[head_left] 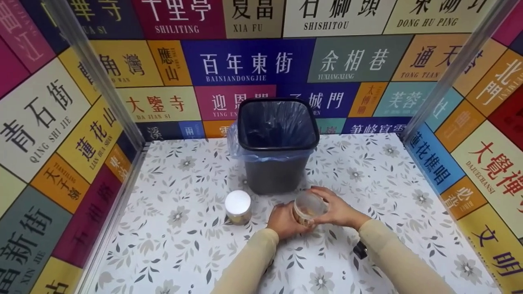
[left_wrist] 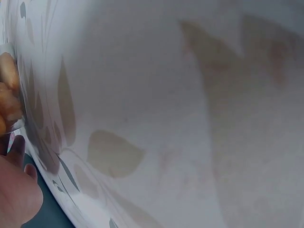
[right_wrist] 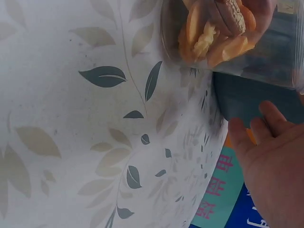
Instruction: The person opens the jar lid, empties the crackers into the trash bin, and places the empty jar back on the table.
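Observation:
In the head view, my left hand (head_left: 284, 221) grips a clear plastic jar (head_left: 303, 218) from its left side, tilted a little above the table. My right hand (head_left: 339, 208) holds the same jar at the upper right, thumb toward me and fingers around the far rim. Orange-tan pieces and a ridged brown one, like nuts or dried snacks (right_wrist: 209, 40), show through the wall in the right wrist view; their exact kind is unclear. There, several right fingers (right_wrist: 259, 137) extend apart from the wall. A second jar (head_left: 238, 207) with a white lid stands upright, left of my left hand.
A dark bin (head_left: 276, 175) lined with a bluish plastic bag (head_left: 235, 143) stands just beyond the hands. The table (head_left: 179, 245) has a leaf-and-flower cover. Colourful sign-printed panels (head_left: 249, 61) enclose the back and both sides, with metal posts (head_left: 441, 69) at the corners.

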A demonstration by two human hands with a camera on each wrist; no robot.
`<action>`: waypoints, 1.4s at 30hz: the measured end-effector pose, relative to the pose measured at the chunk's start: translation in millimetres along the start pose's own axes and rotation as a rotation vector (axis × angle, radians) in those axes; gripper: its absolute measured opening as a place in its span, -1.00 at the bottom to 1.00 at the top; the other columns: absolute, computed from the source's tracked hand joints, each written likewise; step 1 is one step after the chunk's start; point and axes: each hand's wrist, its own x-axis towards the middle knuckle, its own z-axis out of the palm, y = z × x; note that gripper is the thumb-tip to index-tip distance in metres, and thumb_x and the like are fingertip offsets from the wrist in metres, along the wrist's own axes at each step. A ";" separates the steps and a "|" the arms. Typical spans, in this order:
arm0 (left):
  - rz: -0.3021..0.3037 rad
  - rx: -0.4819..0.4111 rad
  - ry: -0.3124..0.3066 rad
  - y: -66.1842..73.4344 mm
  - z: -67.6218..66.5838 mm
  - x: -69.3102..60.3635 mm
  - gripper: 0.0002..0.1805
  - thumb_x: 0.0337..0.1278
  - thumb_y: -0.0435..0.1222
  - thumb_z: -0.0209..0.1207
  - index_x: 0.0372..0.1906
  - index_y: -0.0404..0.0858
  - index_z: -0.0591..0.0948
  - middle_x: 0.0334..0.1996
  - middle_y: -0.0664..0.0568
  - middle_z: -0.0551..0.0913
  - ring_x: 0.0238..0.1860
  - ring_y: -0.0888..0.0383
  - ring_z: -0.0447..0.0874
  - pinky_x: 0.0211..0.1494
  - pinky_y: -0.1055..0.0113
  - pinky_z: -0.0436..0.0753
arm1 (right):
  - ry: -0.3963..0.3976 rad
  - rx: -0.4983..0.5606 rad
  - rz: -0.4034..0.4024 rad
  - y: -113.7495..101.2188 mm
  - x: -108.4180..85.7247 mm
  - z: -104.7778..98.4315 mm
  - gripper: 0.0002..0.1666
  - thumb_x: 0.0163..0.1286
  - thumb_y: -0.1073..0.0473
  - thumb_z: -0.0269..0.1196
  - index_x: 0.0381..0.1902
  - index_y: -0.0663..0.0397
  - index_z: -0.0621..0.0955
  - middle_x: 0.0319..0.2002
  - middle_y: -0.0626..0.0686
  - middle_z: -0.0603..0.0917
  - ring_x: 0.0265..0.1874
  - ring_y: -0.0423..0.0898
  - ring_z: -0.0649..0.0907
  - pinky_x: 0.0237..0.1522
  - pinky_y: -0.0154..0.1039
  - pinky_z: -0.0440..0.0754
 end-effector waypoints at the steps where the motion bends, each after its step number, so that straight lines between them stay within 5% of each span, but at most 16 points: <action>1: -0.005 -0.004 0.000 -0.2 0.0 0.2 -0.23 -0.36 0.32 0.43 0.01 -0.05 0.62 -0.32 0.24 0.68 -0.29 0.22 0.65 -0.12 0.30 0.63 | 0.027 -0.028 0.011 -2.0 -1.7 1.9 0.19 -0.19 0.00 0.66 0.42 0.12 0.40 0.41 0.24 0.32 0.36 0.24 0.30 0.33 0.25 0.25; 4: -0.027 0.009 -0.010 -1.2 -1.3 0.7 -0.24 -0.39 0.31 0.45 -0.03 -0.03 0.60 -0.33 0.24 0.67 -0.28 0.19 0.65 -0.09 0.27 0.62 | 0.162 -0.103 0.089 -10.8 -9.5 14.2 0.23 -0.20 -0.11 0.65 0.42 0.13 0.37 0.43 0.20 0.28 0.40 0.21 0.25 0.37 0.23 0.18; 10: -0.010 0.017 -0.002 -1.6 -0.7 -1.4 -0.27 -0.46 0.23 0.51 -0.05 -0.02 0.64 -0.31 0.24 0.72 -0.26 0.16 0.67 -0.04 0.24 0.61 | 0.440 -0.068 0.239 -29.7 -26.8 58.2 0.24 -0.07 -0.20 0.59 0.42 0.24 0.29 0.41 0.25 0.29 0.37 0.22 0.27 0.38 0.16 0.18; 19: 0.021 0.080 0.007 -2.9 1.9 0.3 -0.33 -0.34 0.13 0.43 0.01 -0.09 0.65 -0.25 0.18 0.75 -0.22 0.10 0.69 0.08 0.21 0.57 | 0.664 -0.099 0.227 -35.6 -19.6 88.8 0.21 -0.13 -0.06 0.64 0.37 0.34 0.32 0.28 0.37 0.38 0.27 0.30 0.35 0.31 0.17 0.25; 24: 0.029 0.075 -0.011 -1.5 2.5 0.8 -0.30 -0.32 0.20 0.43 0.01 -0.08 0.63 -0.26 0.20 0.73 -0.22 0.17 0.69 0.11 0.25 0.54 | 0.557 -0.037 0.240 -26.2 -18.5 73.1 0.17 -0.14 -0.05 0.65 0.38 0.21 0.36 0.33 0.24 0.38 0.30 0.18 0.36 0.32 0.11 0.28; 31: 0.009 0.015 -0.004 -0.5 1.9 -1.4 -0.23 -0.39 0.30 0.45 0.03 0.01 0.61 -0.28 0.29 0.69 -0.24 0.23 0.66 0.11 0.30 0.53 | 0.065 0.165 0.104 2.1 -5.3 15.9 0.11 -0.14 0.14 0.65 0.40 0.06 0.40 0.33 0.12 0.44 0.24 0.16 0.46 0.26 0.19 0.39; 34: 0.015 0.016 0.002 0.0 1.7 -0.4 -0.22 -0.39 0.31 0.45 0.04 0.00 0.61 -0.30 0.28 0.69 -0.28 0.22 0.65 -0.03 0.31 0.60 | -0.046 0.163 0.070 3.4 0.0 1.3 0.11 -0.10 0.12 0.64 0.42 0.08 0.39 0.36 0.16 0.40 0.28 0.20 0.42 0.28 0.21 0.34; 38: 0.019 0.025 0.001 0.4 2.1 -0.6 -0.23 -0.41 0.29 0.47 -0.02 -0.03 0.62 -0.33 0.23 0.69 -0.30 0.18 0.66 -0.12 0.29 0.63 | -0.019 0.025 0.061 -2.7 -2.8 -0.4 0.13 -0.13 0.02 0.64 0.41 0.11 0.39 0.38 0.23 0.36 0.33 0.23 0.35 0.29 0.23 0.33; 42: 0.006 0.024 0.003 -1.1 0.6 -2.1 -0.27 -0.44 0.25 0.50 -0.08 -0.03 0.61 -0.33 0.22 0.69 -0.29 0.15 0.65 -0.10 0.25 0.62 | 0.170 -0.148 0.107 -15.2 -13.7 19.6 0.26 -0.19 -0.13 0.64 0.44 0.13 0.33 0.41 0.24 0.30 0.37 0.24 0.29 0.33 0.23 0.26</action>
